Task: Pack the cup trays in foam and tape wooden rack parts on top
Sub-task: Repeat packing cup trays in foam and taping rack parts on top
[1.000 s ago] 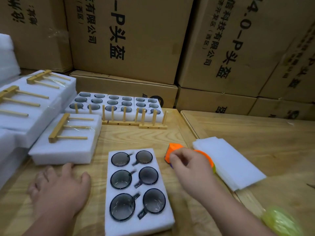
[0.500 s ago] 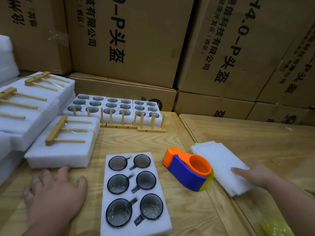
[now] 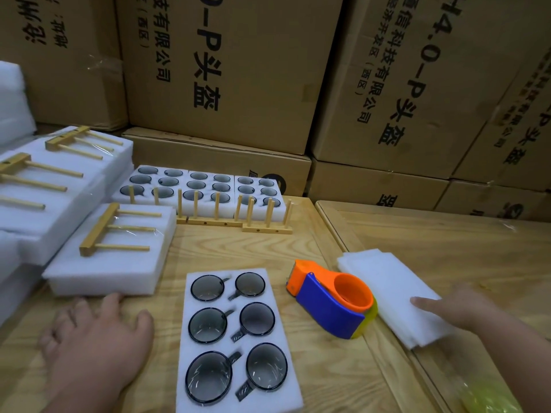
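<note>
Partly cropped yellow object [image 3: 489, 396], blurred.

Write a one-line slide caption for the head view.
Right hand reaches onto stacked foam sheets beside the tape dispenser; left hand rests by the open six-cup tray.

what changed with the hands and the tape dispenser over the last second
The right hand let go of the tape dispenser, leaving it on the table, and moved right onto the stack of foam sheets, fingers laid flat on top. The left hand stayed flat on the table beside the open cup tray. The tray, the taped foam packs and the standing wooden racks kept their places.
</note>
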Tool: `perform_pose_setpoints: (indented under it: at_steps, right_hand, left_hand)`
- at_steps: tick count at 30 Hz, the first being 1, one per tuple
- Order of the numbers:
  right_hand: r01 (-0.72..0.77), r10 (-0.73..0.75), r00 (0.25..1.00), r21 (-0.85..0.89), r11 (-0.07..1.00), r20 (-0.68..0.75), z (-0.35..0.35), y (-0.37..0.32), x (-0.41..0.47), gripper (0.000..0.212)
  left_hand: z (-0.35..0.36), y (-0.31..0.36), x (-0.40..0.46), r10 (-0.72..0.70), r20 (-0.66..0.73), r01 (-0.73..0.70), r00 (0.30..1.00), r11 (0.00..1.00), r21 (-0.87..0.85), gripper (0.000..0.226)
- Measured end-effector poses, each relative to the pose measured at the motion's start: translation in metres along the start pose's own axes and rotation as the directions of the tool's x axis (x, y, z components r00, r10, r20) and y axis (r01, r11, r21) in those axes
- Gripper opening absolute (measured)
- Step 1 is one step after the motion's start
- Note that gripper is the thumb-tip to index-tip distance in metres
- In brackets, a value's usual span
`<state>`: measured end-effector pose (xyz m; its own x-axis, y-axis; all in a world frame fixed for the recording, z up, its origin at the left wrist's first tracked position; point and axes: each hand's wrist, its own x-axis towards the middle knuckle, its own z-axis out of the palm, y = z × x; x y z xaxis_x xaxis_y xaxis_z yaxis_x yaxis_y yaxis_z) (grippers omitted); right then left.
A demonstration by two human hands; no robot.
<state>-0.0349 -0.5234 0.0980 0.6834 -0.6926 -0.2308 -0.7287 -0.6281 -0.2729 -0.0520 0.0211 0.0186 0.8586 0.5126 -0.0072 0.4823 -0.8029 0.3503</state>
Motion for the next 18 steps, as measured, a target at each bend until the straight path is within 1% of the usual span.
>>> perform_pose_setpoints:
  at_steps: [2, 3, 4, 6, 8, 9, 12, 14, 16, 18]
  right_hand:
    - [-0.066, 0.062, 0.991, 0.028, 0.997, 0.118, -0.001, 0.003, -0.002, 0.116]
    - [-0.081, 0.077, 0.986, 0.023, 0.996, 0.151, -0.002, 0.005, -0.003, 0.114]
    - [-0.082, 0.08, 0.986, 0.01, 0.997, 0.148, -0.005, 0.007, -0.003, 0.112]
    - [-0.07, 0.073, 0.994, -0.042, 0.997, 0.079, -0.011, 0.011, -0.003, 0.104]
    - [-0.06, 0.061, 0.998, -0.081, 0.995, 0.016, -0.019, 0.013, -0.005, 0.091]
    - [-0.056, 0.054, 0.998, -0.071, 0.996, -0.017, -0.024, 0.013, -0.007, 0.083]
    - [-0.026, 0.037, 0.988, 0.076, 0.997, -0.148, -0.04, 0.009, -0.011, 0.059]
    - [0.046, 0.001, 0.977, 0.215, 0.975, -0.214, -0.055, 0.003, -0.019, 0.052]
    - [0.154, -0.051, 0.962, 0.373, 0.915, -0.27, -0.071, -0.006, -0.031, 0.043]
    - [0.27, -0.109, 0.937, 0.489, 0.83, -0.332, -0.084, -0.016, -0.046, 0.036]
  left_hand:
    - [0.0, 0.0, 0.0, 0.006, -0.011, -0.006, 1.0, 1.0, 0.002, 0.06]
    - [0.0, 0.0, -0.001, 0.007, -0.015, -0.007, 1.0, 1.0, 0.003, 0.06]
    - [0.001, 0.0, -0.001, 0.007, -0.018, -0.007, 1.0, 1.0, 0.005, 0.06]
    - [0.001, 0.0, -0.001, 0.005, -0.02, -0.005, 1.0, 1.0, 0.005, 0.06]
    - [0.002, 0.0, -0.001, 0.002, -0.023, -0.002, 1.0, 1.0, 0.008, 0.059]
    - [0.002, 0.0, -0.001, 0.002, -0.024, -0.002, 1.0, 1.0, 0.01, 0.059]
    - [0.001, 0.0, -0.001, -0.001, -0.021, 0.001, 1.0, 1.0, 0.011, 0.058]
    - [0.001, 0.001, -0.001, -0.002, -0.019, 0.003, 1.0, 1.0, 0.017, 0.057]
    - [0.001, 0.001, -0.003, 0.0, -0.021, 0.001, 1.0, 1.0, 0.028, 0.056]
    - [0.0, 0.001, -0.004, 0.002, -0.029, -0.002, 1.0, 1.0, 0.027, 0.055]
